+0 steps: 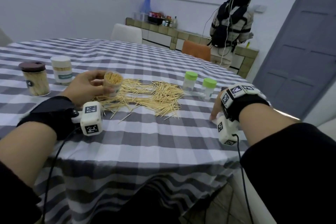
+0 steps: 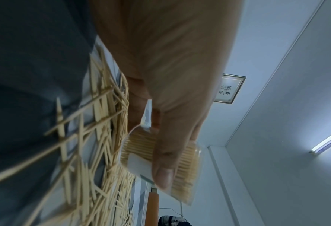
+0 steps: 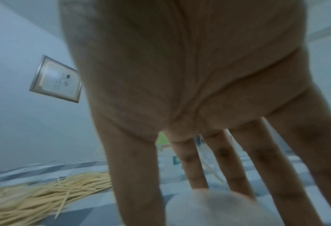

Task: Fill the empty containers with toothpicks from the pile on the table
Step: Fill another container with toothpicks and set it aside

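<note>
Over the table's (image 1: 127, 132) toothpick pile (image 1: 145, 94), the left hand (image 1: 87, 85) grips a full container (image 1: 111, 83); the right hand's (image 1: 217, 107) straight fingers touch a white lid (image 3: 214, 209) near two green-lidded containers (image 1: 199, 85).

A grey-and-white checked tablecloth (image 1: 145, 132) covers the table, hanging in folds over the near edge. Beyond the far rim stand a white chair (image 1: 126, 32) and an orange chair (image 1: 196, 50), side by side but apart. Behind them runs a low tiled counter (image 1: 174, 34) along the wall, with bottles and boxes (image 1: 161, 19) crowded on its left part – too small to tell apart. A person (image 1: 231, 29) in a light jacket with black straps stands at the counter, back turned. A grey panelled door (image 1: 307, 45) is at the right. A framed picture (image 2: 229, 88) hangs on the wall – a lit tube lamp (image 2: 328, 139) is on the ceiling
</note>
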